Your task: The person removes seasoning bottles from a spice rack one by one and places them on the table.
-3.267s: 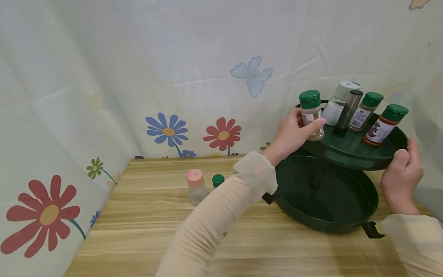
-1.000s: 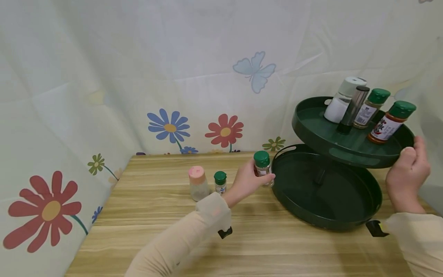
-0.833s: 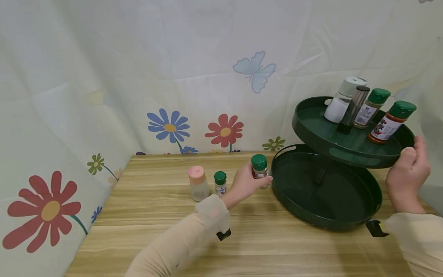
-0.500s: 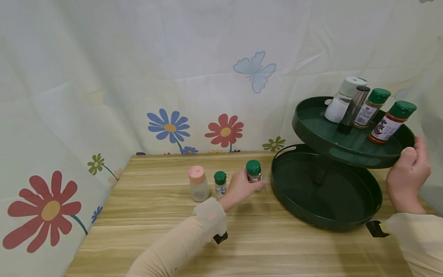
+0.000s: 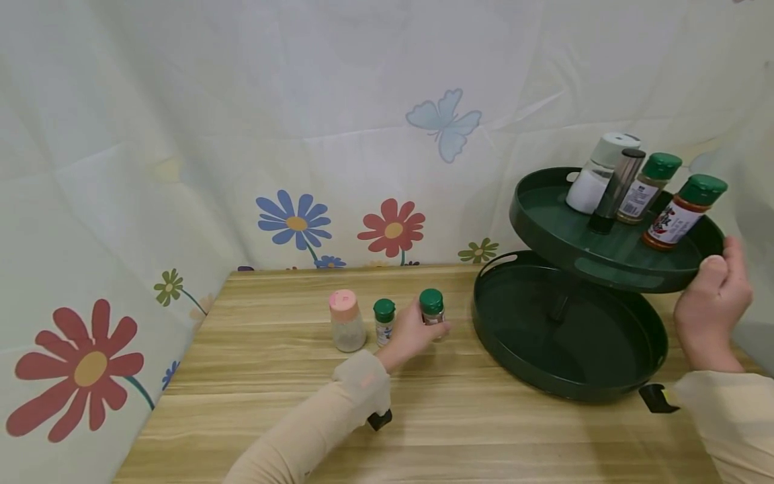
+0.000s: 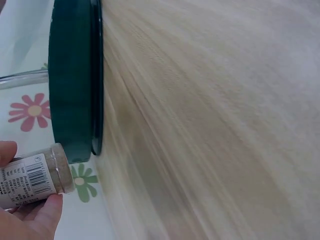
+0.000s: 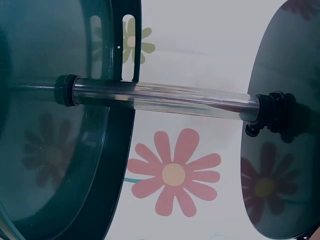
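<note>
The green-capped spice jar [image 5: 432, 308] has shifted leftward in the left hand [image 5: 410, 336], pinched round its body, likely keeping it upright — the lower tray [image 5: 592, 353] lies right of that hand. The right hand [image 5: 710, 312] grips the upper tray [image 5: 595, 265] — apparently to steady it.

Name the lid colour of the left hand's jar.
Green; the lid shows best in the head view.

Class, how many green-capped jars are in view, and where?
4: held jar in the left hand; small jar on the table; red-filled jar and brownish jar on the upper tray. Others may be hidden.
</note>
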A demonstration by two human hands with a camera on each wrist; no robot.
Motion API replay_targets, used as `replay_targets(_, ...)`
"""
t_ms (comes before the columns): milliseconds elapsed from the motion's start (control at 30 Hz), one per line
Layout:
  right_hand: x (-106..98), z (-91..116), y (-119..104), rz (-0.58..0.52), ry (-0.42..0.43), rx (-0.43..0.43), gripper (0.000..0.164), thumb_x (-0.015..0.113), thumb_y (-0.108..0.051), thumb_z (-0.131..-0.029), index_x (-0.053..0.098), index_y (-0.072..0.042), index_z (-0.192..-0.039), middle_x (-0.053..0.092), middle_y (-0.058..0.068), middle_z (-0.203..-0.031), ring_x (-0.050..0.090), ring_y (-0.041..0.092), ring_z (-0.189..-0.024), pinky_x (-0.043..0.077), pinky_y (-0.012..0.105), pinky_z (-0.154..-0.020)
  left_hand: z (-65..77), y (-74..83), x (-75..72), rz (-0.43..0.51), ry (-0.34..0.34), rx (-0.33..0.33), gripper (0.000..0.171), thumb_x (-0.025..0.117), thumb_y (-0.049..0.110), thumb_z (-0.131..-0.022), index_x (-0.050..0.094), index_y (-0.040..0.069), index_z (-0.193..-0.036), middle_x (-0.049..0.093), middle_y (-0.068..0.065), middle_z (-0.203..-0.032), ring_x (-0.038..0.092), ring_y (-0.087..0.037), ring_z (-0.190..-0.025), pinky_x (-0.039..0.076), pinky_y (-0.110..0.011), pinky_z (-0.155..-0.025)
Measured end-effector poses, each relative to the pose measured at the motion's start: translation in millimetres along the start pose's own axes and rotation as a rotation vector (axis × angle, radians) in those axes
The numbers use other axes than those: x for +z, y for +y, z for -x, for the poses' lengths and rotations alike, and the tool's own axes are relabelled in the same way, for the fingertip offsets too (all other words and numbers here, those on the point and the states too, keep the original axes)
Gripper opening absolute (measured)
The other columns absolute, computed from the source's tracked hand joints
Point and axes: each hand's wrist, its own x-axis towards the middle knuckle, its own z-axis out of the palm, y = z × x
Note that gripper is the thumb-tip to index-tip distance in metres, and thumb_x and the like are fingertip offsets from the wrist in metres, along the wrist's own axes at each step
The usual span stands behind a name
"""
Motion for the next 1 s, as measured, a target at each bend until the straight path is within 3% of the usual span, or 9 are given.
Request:
replay_targets(400,0.1,0.1,0.1,0.005,0.002,0.002,0.049,0.019,-0.021,-0.092,0.024,-0.015,-0.140,0.022,-0.004,-0.146,0.016,0.001,-0.133,0.009,0.015,-0.108,0.3,-12.8,-0.1,-0.039,0.039,-0.015,0.032,0.070,0.025,-0.075,0.050,0.010,-0.096,0.061,-0.005,-0.088,0.056,-0.013,-0.076,0.046,-0.024,-0.064)
replay_targets(633,0.2,-0.5,1.6,0.005,0.002,0.001,0.049,0.019,-0.021,-0.092,0.024,-0.014,-0.140,0.022,-0.004,-0.146,0.015,0.001,-0.133,0.009,0.015,-0.108,-0.1,-19.3,-0.2,-0.071,0.029,-0.053,0.032,0.068,0.022,-0.077,0.049,0.008,-0.098,0.061,-0.008,-0.091,0.059,-0.019,-0.082,0.048,-0.030,-0.068)
replay_targets(1000,0.9,-2.2,2.6,-0.002,0.001,0.009,0.049,0.019,-0.021,-0.092,0.024,-0.014,-0.140,0.022,-0.005,-0.146,0.016,0.000,-0.133,0.009,0.015,-0.108,-0.7,-24.7,1.9,-0.099,0.008,-0.059,0.029,0.065,0.024,-0.080,0.047,0.009,-0.099,0.059,-0.006,-0.087,0.056,-0.015,-0.078,0.046,-0.027,-0.066)
